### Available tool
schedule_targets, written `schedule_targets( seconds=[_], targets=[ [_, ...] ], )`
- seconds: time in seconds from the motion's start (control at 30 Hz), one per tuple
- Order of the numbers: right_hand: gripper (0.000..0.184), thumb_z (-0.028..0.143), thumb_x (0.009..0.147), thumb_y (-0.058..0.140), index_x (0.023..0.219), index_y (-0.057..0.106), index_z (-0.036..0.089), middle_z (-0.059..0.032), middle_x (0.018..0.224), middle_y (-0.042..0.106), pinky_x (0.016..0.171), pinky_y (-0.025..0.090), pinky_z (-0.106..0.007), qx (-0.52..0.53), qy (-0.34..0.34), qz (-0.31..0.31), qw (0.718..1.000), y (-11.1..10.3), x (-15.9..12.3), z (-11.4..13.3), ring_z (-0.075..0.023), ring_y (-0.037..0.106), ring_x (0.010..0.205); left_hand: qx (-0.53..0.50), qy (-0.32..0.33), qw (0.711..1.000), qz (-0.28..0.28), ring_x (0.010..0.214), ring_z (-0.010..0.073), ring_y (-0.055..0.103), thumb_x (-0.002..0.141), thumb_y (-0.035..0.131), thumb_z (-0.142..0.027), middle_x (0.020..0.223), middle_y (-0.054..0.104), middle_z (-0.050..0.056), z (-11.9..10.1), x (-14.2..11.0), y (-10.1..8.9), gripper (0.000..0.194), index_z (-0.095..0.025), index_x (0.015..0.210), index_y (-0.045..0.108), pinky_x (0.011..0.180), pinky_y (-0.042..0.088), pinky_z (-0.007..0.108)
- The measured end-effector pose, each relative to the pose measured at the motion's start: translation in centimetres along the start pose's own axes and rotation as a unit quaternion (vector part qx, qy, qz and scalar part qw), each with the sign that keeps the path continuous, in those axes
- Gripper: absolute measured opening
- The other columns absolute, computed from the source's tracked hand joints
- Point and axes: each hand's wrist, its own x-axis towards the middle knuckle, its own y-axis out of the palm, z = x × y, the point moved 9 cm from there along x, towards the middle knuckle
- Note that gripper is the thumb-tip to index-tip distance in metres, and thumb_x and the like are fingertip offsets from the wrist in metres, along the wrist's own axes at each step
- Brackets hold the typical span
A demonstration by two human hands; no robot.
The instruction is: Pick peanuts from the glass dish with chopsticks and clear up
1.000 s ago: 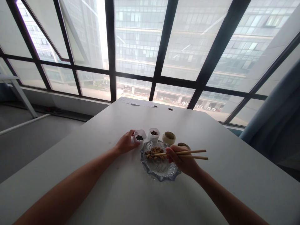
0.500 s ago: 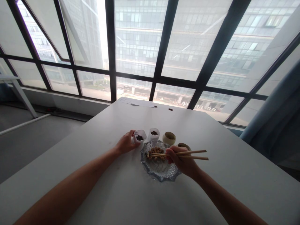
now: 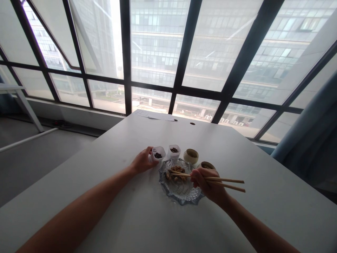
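My left hand (image 3: pixel 143 160) grips the side of a small white cup (image 3: pixel 161 153) with dark pieces in it. A pair of wooden chopsticks (image 3: pixel 223 181) is held in my right hand (image 3: pixel 206 181), over the right side of a scalloped glass dish (image 3: pixel 184 199). Their tips reach into a pile of brown nut-like pieces (image 3: pixel 176 173) in the dish; whether they pinch one I cannot tell. Beside the left cup stands a second white cup (image 3: pixel 174 155) holding dark bits. Two greenish-beige cups follow: one round cup (image 3: pixel 191 161) and another cup (image 3: pixel 202 163), partly behind my right hand.
All of this stands on a white table (image 3: pixel 126 218). Paper sheets (image 3: pixel 158 116) lie at its far edge, near two dark round holes. Tall windows (image 3: pixel 155 52) rise behind, and a blue curtain (image 3: pixel 313 140) hangs at the right.
My right hand has shifted slightly to the right and tilted the chopsticks, their rear ends now lower and farther right. The left hand stays on the white cup.
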Motion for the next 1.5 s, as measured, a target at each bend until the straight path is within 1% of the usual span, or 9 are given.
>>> schedule_targets(
  seconds=[0.1, 0.2, 0.3, 0.47, 0.63, 0.83, 1.03, 1.27, 1.5],
  targets=[
    [0.050, 0.064, 0.086, 0.061, 0.068, 0.063, 0.017, -0.0045, 0.052, 0.063, 0.035, 0.041, -0.022, 0.118, 0.123, -0.130, 0.977, -2.3, -1.2, -2.5, -0.0140, 0.055, 0.037, 0.000, -0.001, 1.000, -0.004, 0.088, 0.0240, 0.066, 0.068, 0.072, -0.035, 0.099, 0.069, 0.010, -0.1, 0.0, -0.1, 0.051, -0.019, 0.113, 0.053, 0.077, 0.052, 0.034],
    [0.056, 0.071, 0.070, 0.073, 0.067, 0.062, 0.016, -0.0037, 0.048, 0.060, 0.032, 0.039, -0.021, 0.229, 0.236, -0.230, 0.916, -3.5, -3.5, -4.6, -0.0136, 0.052, 0.035, 0.001, -0.002, 1.000, -0.005, 0.087, 0.0234, 0.067, 0.068, 0.072, -0.035, 0.099, 0.070, 0.009, -0.1, 0.0, -0.1, 0.051, -0.019, 0.113, 0.053, 0.077, 0.052, 0.033],
    [0.057, 0.066, 0.057, 0.083, 0.065, 0.061, 0.015, -0.0034, 0.047, 0.059, 0.033, 0.040, -0.020, 0.287, 0.302, -0.262, 0.870, -3.5, -5.9, -5.8, -0.0122, 0.051, 0.037, 0.005, -0.008, 1.000, -0.006, 0.087, 0.0232, 0.067, 0.068, 0.072, -0.036, 0.099, 0.070, 0.008, 0.0, -0.1, 0.0, 0.052, -0.020, 0.113, 0.053, 0.078, 0.051, 0.033],
    [0.064, 0.065, 0.041, 0.090, 0.066, 0.062, 0.013, -0.0035, 0.049, 0.060, 0.036, 0.041, -0.017, 0.316, 0.351, -0.312, 0.824, -3.3, -9.1, -6.9, -0.0097, 0.050, 0.039, 0.018, -0.004, 1.000, 0.001, 0.085, 0.0233, 0.066, 0.070, 0.071, -0.037, 0.099, 0.069, 0.009, -0.1, -0.1, 0.1, 0.052, -0.019, 0.114, 0.052, 0.077, 0.051, 0.033],
    [0.066, 0.069, 0.044, 0.087, 0.067, 0.062, 0.013, -0.0034, 0.050, 0.061, 0.038, 0.041, -0.018, 0.320, 0.335, -0.314, 0.829, -3.1, -9.6, -7.3, -0.0106, 0.051, 0.041, 0.031, -0.003, 1.000, -0.002, 0.080, 0.0223, 0.066, 0.072, 0.069, -0.040, 0.097, 0.068, 0.009, -0.1, -0.1, 0.0, 0.052, -0.019, 0.116, 0.053, 0.072, 0.051, 0.032],
    [0.060, 0.069, 0.060, 0.080, 0.071, 0.061, 0.014, -0.0032, 0.054, 0.062, 0.039, 0.044, -0.021, 0.305, 0.306, -0.326, 0.841, -4.5, -10.0, -8.4, -0.0128, 0.053, 0.043, 0.011, 0.016, 1.000, -0.002, 0.079, 0.0217, 0.066, 0.073, 0.070, -0.042, 0.098, 0.068, 0.009, 0.4, 0.0, 0.5, 0.071, -0.017, 0.135, 0.043, 0.074, 0.052, 0.034],
    [0.053, 0.064, 0.068, 0.078, 0.073, 0.061, 0.014, -0.0034, 0.055, 0.062, 0.038, 0.046, -0.023, 0.312, 0.318, -0.339, 0.829, -5.0, -10.3, -9.3, -0.0139, 0.055, 0.043, 0.033, 0.012, 0.999, 0.005, 0.079, 0.0226, 0.066, 0.073, 0.071, -0.047, 0.098, 0.068, 0.009, 0.8, 0.0, 0.6, 0.080, -0.017, 0.141, 0.040, 0.077, 0.052, 0.037],
    [0.055, 0.061, 0.056, 0.085, 0.069, 0.061, 0.013, -0.0033, 0.052, 0.061, 0.037, 0.044, -0.019, 0.326, 0.347, -0.359, 0.802, -4.6, -10.7, -9.0, -0.0114, 0.052, 0.042, 0.038, 0.013, 0.999, 0.033, 0.094, 0.0276, 0.066, 0.077, 0.067, -0.048, 0.111, 0.067, 0.014, 0.2, -0.2, 0.8, 0.078, -0.017, 0.142, 0.039, 0.086, 0.051, 0.041],
    [0.063, 0.057, 0.033, 0.094, 0.065, 0.063, 0.013, -0.0033, 0.050, 0.060, 0.036, 0.043, -0.017, 0.352, 0.373, -0.352, 0.783, -3.8, -10.8, -8.3, -0.0101, 0.050, 0.042, 0.016, 0.025, 0.999, 0.029, 0.096, 0.0276, 0.066, 0.075, 0.069, -0.047, 0.109, 0.068, 0.014, 0.0, -0.2, 0.5, 0.076, -0.017, 0.139, 0.043, 0.086, 0.051, 0.040]
  ],
)
